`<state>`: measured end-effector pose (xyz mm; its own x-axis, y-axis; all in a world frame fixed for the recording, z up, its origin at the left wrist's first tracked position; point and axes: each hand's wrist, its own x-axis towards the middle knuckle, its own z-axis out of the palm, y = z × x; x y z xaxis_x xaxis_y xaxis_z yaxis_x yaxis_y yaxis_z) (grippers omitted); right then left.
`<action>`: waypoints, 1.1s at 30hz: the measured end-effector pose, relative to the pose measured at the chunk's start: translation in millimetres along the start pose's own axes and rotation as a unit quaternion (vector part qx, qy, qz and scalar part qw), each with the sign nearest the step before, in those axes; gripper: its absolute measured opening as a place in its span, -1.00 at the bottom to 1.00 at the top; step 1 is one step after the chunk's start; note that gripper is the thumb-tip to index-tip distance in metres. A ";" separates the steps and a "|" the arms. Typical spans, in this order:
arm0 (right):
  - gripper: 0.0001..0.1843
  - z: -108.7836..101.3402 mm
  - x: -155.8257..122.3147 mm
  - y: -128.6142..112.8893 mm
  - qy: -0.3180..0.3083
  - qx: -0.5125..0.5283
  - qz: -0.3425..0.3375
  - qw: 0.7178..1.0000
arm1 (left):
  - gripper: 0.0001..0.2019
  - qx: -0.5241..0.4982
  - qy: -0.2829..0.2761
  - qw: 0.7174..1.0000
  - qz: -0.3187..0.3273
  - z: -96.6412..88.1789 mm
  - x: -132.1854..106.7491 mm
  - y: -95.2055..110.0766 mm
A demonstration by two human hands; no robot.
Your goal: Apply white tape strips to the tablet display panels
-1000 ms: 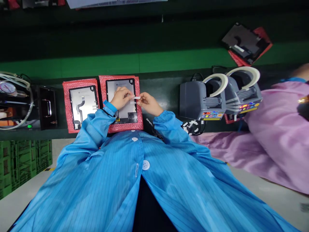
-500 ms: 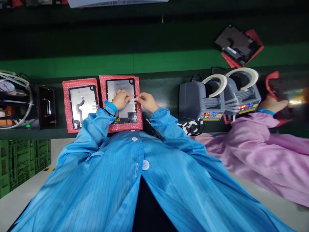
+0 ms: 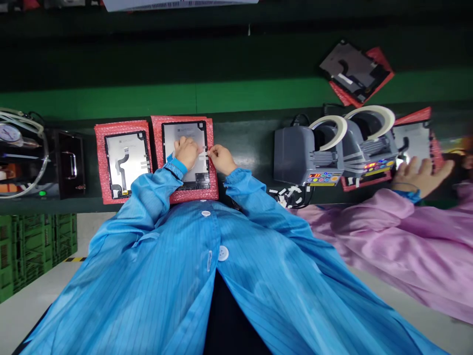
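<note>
In front of me a flat silver display panel with a black frame (image 3: 173,130) lies on red bubble wrap (image 3: 158,143). My left hand (image 3: 186,152) rests on the panel, its fingers stretched over the silver surface. At the panel's right edge, my right hand (image 3: 222,159) is closed in a pinch beside small white tabs (image 3: 206,154). Whatever sits between those fingertips is too small to make out. A second panel (image 3: 135,153) with a dark ribbon cable lies on its own red wrap to the left.
Two grey tape dispensers (image 3: 291,155) with white rolls stand to the right, near scattered white tape pieces (image 3: 290,195). Beyond them a co-worker's hand (image 3: 421,177) is over another panel. A further panel (image 3: 353,69) lies farther back. A black box (image 3: 70,162) with a gauge stands left.
My left hand has shifted slightly right on the panel. My right hand stays pinched at the edge, moved slightly left. The co-worker's hand has turned and spread, showing a panel beneath.
</note>
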<state>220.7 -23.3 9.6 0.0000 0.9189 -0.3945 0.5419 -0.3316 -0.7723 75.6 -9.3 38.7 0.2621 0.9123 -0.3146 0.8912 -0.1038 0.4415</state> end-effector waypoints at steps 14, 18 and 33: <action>-0.57 8.5 -3.4 11.4 -0.003 0.344 0.149 0.927 | -0.84 -0.002 0.032 0.999 -0.028 -3.4 -12.0 4.2; -0.70 3.3 -9.9 7.2 -0.037 0.394 0.206 0.895 | -0.82 -0.012 0.074 0.996 -0.046 -12.5 -23.4 -6.0; -0.61 0.3 -25.9 -26.7 0.065 0.200 0.089 0.973 | -0.81 -0.317 0.201 0.871 -0.318 -14.8 -40.2 -76.4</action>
<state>205.9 -38.3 40.3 0.1853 0.8499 -0.4933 0.1521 -0.5207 -0.8401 -8.5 -32.2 30.0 -0.4742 0.7831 -0.4024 0.3915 0.5969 0.7003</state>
